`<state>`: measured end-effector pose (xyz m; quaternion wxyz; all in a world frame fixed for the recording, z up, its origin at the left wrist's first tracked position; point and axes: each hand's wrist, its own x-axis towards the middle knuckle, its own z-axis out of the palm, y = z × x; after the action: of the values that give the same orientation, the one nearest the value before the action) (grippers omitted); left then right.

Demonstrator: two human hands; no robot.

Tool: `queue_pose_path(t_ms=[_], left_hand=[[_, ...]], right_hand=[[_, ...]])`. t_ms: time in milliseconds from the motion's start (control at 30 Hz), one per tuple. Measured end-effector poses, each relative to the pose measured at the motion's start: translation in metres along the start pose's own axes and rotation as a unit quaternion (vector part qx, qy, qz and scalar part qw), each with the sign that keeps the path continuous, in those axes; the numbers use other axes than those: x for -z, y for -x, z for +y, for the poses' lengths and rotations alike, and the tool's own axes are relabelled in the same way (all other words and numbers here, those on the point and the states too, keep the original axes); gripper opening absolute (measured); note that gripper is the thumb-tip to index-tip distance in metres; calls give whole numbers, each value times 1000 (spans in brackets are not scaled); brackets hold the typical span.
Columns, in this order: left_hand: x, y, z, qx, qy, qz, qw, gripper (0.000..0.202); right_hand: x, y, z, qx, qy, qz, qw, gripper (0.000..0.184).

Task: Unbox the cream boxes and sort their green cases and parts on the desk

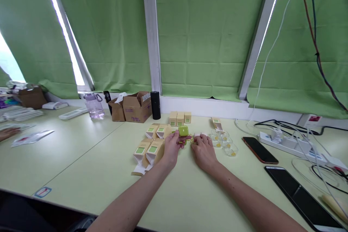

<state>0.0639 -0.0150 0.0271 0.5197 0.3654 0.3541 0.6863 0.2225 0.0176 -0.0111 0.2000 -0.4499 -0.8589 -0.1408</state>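
Observation:
Between the thumb and fingers of my left hand is a small green square case with rounded corners, with more green showing below it. My right hand is just right of it, fingers bent down and together near the tabletop; what they grip, if anything, is hidden. Several clear plastic trays with yellow spots lie by its knuckles. Left of my left hand stand several small tan boxes with green labels, the front ones with flaps open.
Three small tan boxes stand by the wall, and a flattened one lies further right. Cardboard boxes, a black cylinder and a purple jug stand back left. Phones and a power strip lie right. Another person's hand is far left.

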Motion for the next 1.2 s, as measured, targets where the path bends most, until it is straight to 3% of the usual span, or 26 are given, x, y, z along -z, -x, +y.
queue_pose_path(t_ms=[167, 400, 633, 900, 967, 1000, 1133, 1200], left_hand=[[1, 2, 2, 10, 34, -8, 999, 41], [1, 1, 4, 12, 25, -6, 1000, 43], [7, -6, 11, -22, -87, 27, 996, 47], [10, -11, 23, -62, -274, 10, 960, 37], [10, -8, 26, -76, -361, -1, 930, 29], [10, -6, 27, -87, -433, -5, 897, 25], [7, 4, 30, -134, -691, -12, 710, 23], [4, 8, 30, -135, -747, -33, 650, 25]], right_hand=[[12, 6, -5, 25, -11, -26, 999, 20], [39, 32, -31, 53, -77, -121, 988, 18], [38, 49, -29, 5, -153, -130, 980, 19], [41, 48, -26, 16, -172, -139, 975, 20], [43, 48, -26, 17, -174, -138, 975, 21], [43, 49, -26, 17, -175, -136, 975, 21], [41, 49, -25, 20, -179, -124, 976, 21], [40, 49, -25, 21, -180, -122, 976, 21]])
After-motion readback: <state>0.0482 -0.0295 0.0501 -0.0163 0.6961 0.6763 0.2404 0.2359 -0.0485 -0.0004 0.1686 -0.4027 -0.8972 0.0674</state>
